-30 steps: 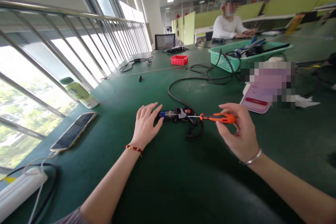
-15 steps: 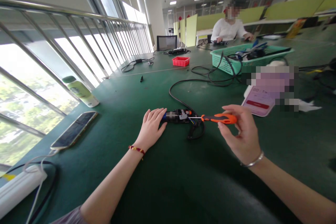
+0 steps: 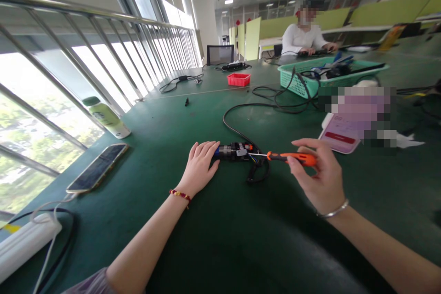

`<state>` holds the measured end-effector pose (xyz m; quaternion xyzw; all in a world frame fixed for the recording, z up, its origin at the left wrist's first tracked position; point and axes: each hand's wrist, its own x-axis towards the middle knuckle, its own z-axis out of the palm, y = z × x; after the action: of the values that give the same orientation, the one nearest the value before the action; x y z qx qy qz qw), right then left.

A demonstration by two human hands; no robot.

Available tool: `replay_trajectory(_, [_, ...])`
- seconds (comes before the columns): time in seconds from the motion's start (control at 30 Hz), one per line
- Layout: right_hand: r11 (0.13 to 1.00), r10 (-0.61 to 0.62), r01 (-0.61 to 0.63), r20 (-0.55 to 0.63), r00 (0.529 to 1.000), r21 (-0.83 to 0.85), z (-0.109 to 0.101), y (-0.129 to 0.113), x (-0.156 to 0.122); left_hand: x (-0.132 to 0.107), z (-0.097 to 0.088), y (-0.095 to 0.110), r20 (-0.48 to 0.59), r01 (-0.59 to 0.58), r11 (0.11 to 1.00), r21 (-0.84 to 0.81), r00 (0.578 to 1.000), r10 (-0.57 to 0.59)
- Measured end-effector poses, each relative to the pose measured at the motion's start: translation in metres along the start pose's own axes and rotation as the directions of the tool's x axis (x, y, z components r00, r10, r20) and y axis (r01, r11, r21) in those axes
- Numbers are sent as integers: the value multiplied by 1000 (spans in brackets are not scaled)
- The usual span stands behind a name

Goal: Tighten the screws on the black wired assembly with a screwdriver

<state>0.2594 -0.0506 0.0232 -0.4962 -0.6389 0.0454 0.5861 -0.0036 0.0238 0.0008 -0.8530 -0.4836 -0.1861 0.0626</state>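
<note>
An opened corded power tool (image 3: 231, 152) lies on its side on the green table, its wires and inner parts exposed. My left hand (image 3: 200, 165) rests over its blue left end, fingers wrapped around it and pressing it down. In my right hand (image 3: 320, 172) is an orange and black screwdriver (image 3: 287, 158), pinched by the handle between thumb and fingers. The shaft points left, and its tip is at the exposed wiring near the tool's handle. Whether the tip touches a screw is too small to tell. A black cord (image 3: 237, 110) runs from the tool toward the back.
A green basket (image 3: 298, 83) of tools and a red tray (image 3: 239, 80) stand farther back. A lit phone (image 3: 341, 135) leans at right. At left are a bottle (image 3: 108, 118), another phone (image 3: 98, 168) and a white power strip (image 3: 29, 243). A person (image 3: 303, 36) sits across the table.
The screwdriver has shifted slightly right, and my right fingers have closed further around its handle. My left hand stays on the tool. The person opposite has brought their hands closer together.
</note>
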Motion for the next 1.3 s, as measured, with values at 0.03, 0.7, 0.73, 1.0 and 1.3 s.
replay_trajectory(0.03, [1000, 30, -29, 29, 999, -10, 0, -1, 0, 0, 0, 0, 1, 0, 1000, 2, 1000, 0])
replay_trajectory(0.7, [998, -60, 60, 9, 998, 23, 1, 1, -3, 0, 2, -2, -12, -13, 1000, 4, 1000, 13])
replay_trajectory(0.73, [996, -79, 79, -11, 997, 31, 2, 2, -3, 0, 2, -1, -13, -13, 1000, 4, 1000, 13])
replay_trajectory(1.0, [999, -1, 3, 46, 999, -41, -1, 0, -2, -1, 1, -2, -17, -16, 1000, 0, 1000, 16])
replay_trajectory(1.3, [994, -82, 83, -24, 996, 66, 2, 3, -3, 0, 3, -2, -13, -14, 1000, 8, 1000, 14])
